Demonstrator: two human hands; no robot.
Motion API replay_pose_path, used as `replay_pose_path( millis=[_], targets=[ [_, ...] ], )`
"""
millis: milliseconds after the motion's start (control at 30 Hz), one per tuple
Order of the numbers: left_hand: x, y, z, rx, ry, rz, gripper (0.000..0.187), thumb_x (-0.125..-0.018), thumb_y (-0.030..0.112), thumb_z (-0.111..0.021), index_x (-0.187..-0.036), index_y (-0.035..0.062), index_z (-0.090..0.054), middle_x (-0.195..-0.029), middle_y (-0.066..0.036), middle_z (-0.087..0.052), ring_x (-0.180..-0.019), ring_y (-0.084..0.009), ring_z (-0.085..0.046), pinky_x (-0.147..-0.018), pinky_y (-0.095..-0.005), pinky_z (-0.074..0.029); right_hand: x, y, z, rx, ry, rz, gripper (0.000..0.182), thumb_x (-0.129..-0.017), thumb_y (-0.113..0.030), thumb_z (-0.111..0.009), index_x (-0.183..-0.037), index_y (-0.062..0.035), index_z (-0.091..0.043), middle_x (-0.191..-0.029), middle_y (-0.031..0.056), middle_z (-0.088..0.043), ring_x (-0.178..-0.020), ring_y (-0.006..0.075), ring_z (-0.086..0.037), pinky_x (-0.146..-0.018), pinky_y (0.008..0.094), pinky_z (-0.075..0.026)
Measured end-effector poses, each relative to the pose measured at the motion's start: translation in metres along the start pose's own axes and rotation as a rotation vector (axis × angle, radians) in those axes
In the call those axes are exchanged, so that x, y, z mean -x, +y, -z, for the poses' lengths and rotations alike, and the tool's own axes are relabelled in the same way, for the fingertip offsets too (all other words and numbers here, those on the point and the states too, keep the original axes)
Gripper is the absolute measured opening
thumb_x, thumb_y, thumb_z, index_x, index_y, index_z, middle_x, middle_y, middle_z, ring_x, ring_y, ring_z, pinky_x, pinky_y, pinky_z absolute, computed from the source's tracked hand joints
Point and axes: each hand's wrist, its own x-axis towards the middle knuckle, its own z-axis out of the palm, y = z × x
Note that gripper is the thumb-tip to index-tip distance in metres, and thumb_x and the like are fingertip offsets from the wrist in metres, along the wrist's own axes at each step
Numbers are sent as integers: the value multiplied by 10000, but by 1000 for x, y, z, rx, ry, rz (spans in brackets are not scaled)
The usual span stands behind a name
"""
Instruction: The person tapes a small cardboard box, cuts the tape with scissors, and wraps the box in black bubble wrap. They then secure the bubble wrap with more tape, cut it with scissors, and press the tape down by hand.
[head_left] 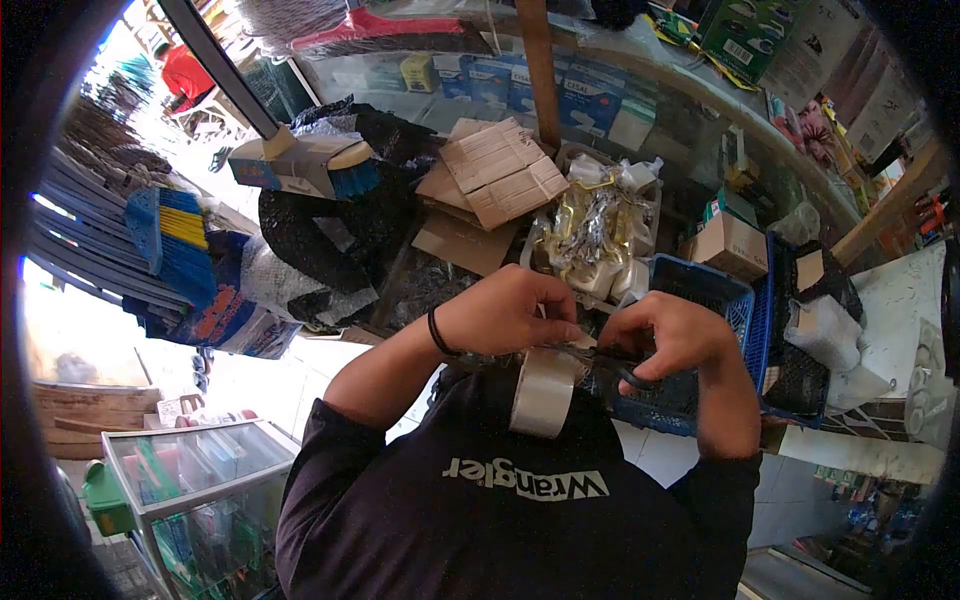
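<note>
A wide roll of light tan packing tape (541, 398) hangs on its side in front of my black shirt. My left hand (508, 312), with a black band at the wrist, is closed in a pinch at the upper edge of the roll, on the tape's free end. Black-handled scissors (632, 377) are gripped in my right hand (680, 335), fingers through the handles. Their blades point left to the tape by my left fingertips; whether they touch it is hard to tell.
Flattened cardboard pieces (505, 172) lie beyond my hands, beside a box of plastic-wrapped gold and silver metal pieces (597, 225). A blue plastic basket (705, 275) is at the right. Brushes (175, 240) stand at the left, and a glass display case (200, 455) is at lower left.
</note>
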Motion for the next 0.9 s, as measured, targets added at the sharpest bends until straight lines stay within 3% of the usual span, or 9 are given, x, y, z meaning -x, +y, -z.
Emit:
replay_pose_path(
  millis=[333,700,900],
  targets=[
    [-1,-5,0,-104,-4,-54,169,-791,178,-650,-820,12,-635,-639,-67,-624,-569,-103,-596,-531,-254,-444,0,6,-3,-60,33,29,447,-594,-236,-754,-954,-6,-621,-621,30,-555,-552,101,-481,-494,270,-379],
    [15,-5,2,163,-99,98,263,-875,222,-561,-863,-35,-616,-715,-70,-624,-636,-101,-612,-578,-247,-499,1,-4,-6,-55,24,30,415,-617,-187,-712,-977,-3,-619,-625,46,-562,-562,114,-504,-515,269,-399],
    [41,-5,7,393,-84,254,363,-918,311,-481,-926,-37,-587,-745,-72,-626,-731,-127,-631,-635,-241,-524,-8,-11,-3,92,-105,59,423,-625,-145,-658,-1018,0,-601,-680,74,-605,-607,141,-560,-561,279,-435]
  ],
)
